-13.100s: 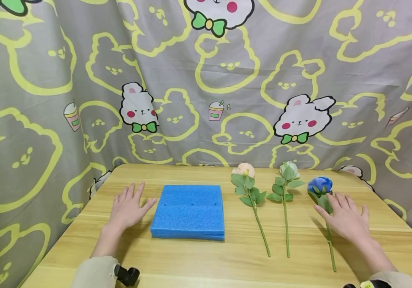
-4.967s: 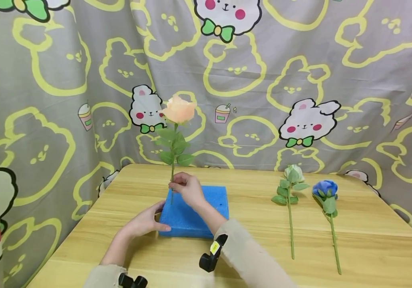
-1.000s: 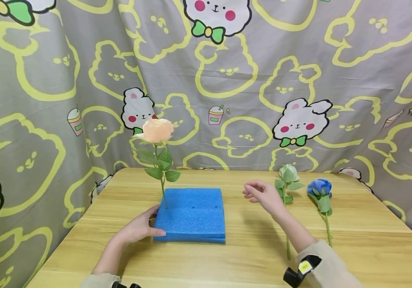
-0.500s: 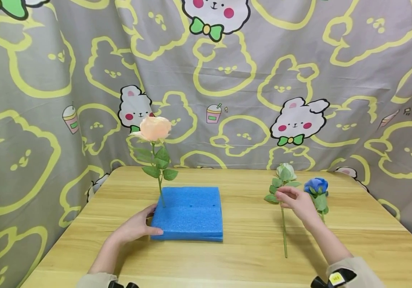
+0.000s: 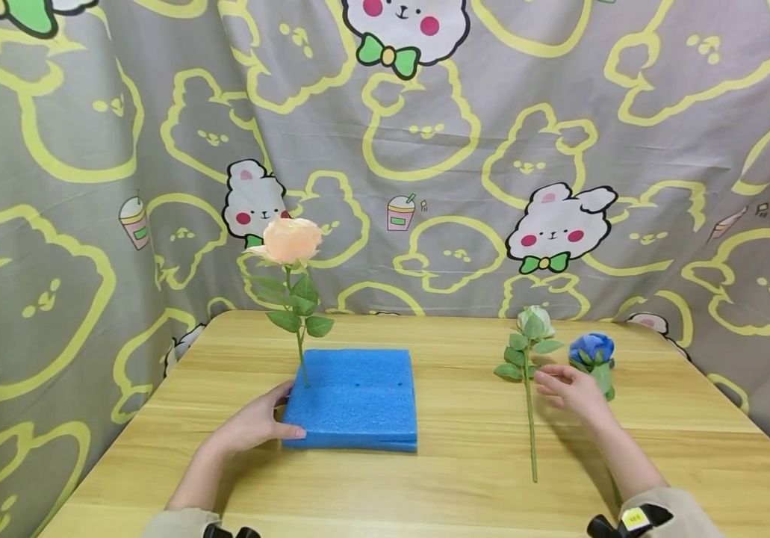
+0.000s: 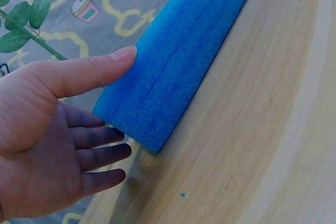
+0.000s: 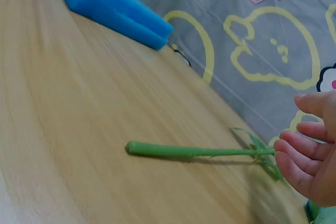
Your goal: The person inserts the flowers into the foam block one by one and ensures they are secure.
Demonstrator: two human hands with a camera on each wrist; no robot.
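A peach rose (image 5: pixel 292 240) stands upright, slightly tilted, with its stem in the left part of the blue foam block (image 5: pixel 364 407). My left hand (image 5: pixel 253 424) is at the block's left side. In the left wrist view its thumb (image 6: pixel 94 73) touches the block near a corner, and the fingers extend below. My right hand (image 5: pixel 574 392) is just right of the stem of a white rose (image 5: pixel 535 323), which lies on the table. In the right wrist view the fingers are loosely bent with the thumb apart, near the green stem (image 7: pixel 199 151); I cannot tell whether they touch it.
A blue rose (image 5: pixel 593 350) lies right of the white one, its stem mostly hidden behind the right hand and forearm. Small holes show in the foam's top. The wooden table (image 5: pixel 452 478) ends at a patterned curtain (image 5: pixel 445 246).
The peach rose, first lying on the table, now stands in the foam. My right hand has let go of it and moved right to the white rose, most recently drawing slightly right of its stem.
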